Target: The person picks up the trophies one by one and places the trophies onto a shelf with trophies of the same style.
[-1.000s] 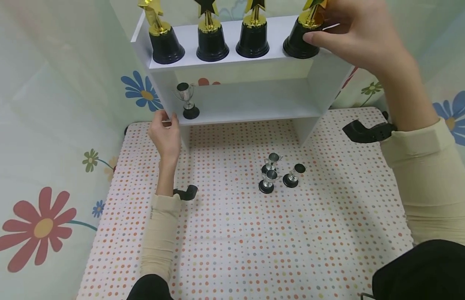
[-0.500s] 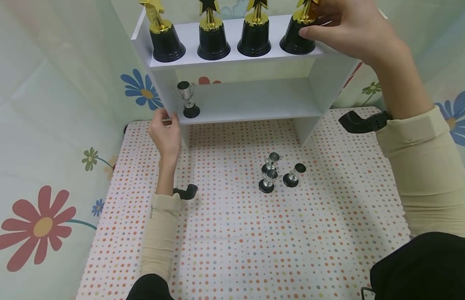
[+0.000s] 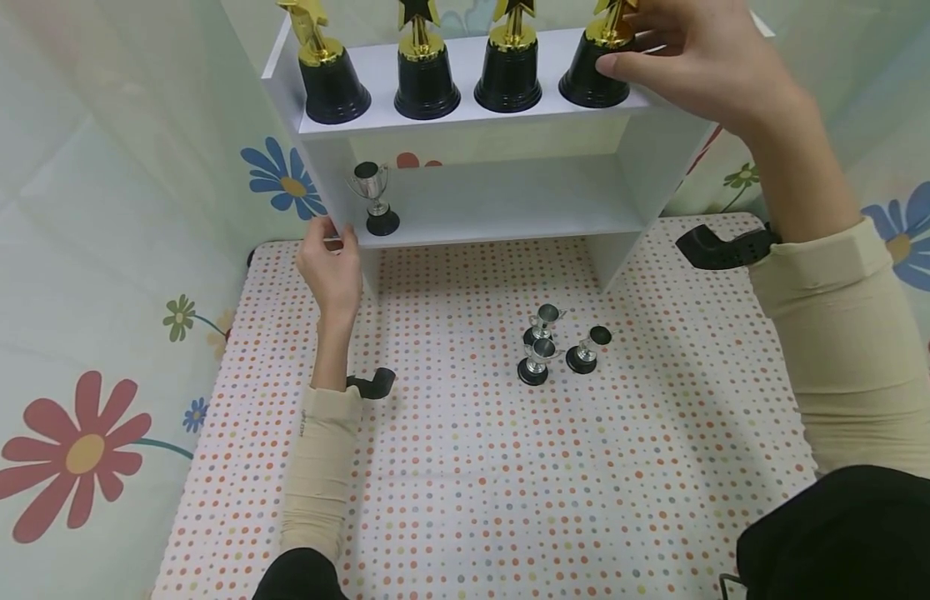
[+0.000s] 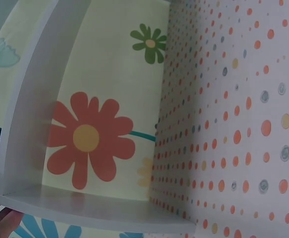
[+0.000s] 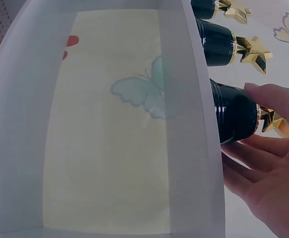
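At the right end of the upper shelf, my right hand point(image 3: 708, 62) grips a gold star trophy point(image 3: 596, 73) by its black base, thumb in front and fingers behind. In the right wrist view the same trophy point(image 5: 237, 113) stands upright on the board, between the thumb and fingers. My left hand point(image 3: 332, 268) pinches the left edge of the white shelf unit point(image 3: 502, 237) at the lower board. Close to it stands a small silver cup trophy point(image 3: 373, 198). Only fingers point(image 4: 3, 223) of the left hand show in its wrist view.
More gold star trophies point(image 3: 508, 75) stand in a row along the upper shelf. On the dotted tabletop point(image 3: 465, 467), a silver cup point(image 3: 538, 360), another cup point(image 3: 546, 321) and a third cup point(image 3: 587, 350) stand close together before the shelf. Flowered cloth point(image 3: 82, 250) hangs around.
The right hand has moved the gold star trophy slightly left and back, and its tilt has lessened; it has hardly moved in the last half second. The left hand stays at the shelf edge.
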Demonstrator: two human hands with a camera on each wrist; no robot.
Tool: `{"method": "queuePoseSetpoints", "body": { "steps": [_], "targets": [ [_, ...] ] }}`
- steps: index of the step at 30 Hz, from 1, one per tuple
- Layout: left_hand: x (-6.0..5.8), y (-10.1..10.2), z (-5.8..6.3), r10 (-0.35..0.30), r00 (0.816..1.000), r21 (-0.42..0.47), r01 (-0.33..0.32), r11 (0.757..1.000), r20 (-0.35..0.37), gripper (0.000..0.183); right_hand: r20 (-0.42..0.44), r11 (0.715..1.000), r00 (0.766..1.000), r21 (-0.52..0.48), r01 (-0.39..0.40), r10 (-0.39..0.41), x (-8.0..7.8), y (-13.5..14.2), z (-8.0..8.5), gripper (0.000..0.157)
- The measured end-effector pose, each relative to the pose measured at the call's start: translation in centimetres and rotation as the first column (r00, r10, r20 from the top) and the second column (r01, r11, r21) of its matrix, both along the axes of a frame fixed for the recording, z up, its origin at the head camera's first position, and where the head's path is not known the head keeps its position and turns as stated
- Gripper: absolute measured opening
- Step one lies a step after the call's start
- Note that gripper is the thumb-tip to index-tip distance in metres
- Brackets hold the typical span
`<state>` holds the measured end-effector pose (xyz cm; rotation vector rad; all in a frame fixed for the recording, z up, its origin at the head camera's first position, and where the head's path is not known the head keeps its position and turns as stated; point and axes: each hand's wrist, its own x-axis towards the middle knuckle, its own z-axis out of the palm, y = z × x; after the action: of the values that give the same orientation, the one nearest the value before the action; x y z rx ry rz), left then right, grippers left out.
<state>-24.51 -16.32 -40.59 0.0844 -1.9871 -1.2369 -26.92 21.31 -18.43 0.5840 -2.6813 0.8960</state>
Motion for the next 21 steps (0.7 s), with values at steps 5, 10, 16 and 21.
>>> {"method": "queuePoseSetpoints", "body": {
  "steps": [5, 10, 16, 21],
  "targets": [
    [-0.2, 0.0, -0.1, -0.002, 1.000, 0.004, 0.002, 1.000, 0.006, 0.019, -0.040, 1.000, 0.999, -0.001, -0.001, 0.001, 0.3, 0.4, -0.2, 0.053],
    [-0.3, 0.0, 0.0, 0.002, 1.000, 0.004, -0.002, 1.000, 0.005, 0.018, -0.036, 0.999, 0.998, -0.015, 0.050, -0.051, 1.1, 0.8, -0.5, 0.056],
    [-0.3, -0.2, -0.1, 0.007, 1.000, -0.002, -0.007, 1.000, -0.002, 0.018, -0.043, 0.993, 0.992, -0.002, 0.117, -0.117, 2.9, 1.1, -0.9, 0.057],
    [-0.3, -0.5, -0.1, 0.020, 0.999, -0.044, -0.021, 0.999, -0.028, 0.019, -0.119, 0.991, 0.984, -0.005, 0.131, -0.131, 4.5, 1.2, -1.4, 0.055]
  ]
}}
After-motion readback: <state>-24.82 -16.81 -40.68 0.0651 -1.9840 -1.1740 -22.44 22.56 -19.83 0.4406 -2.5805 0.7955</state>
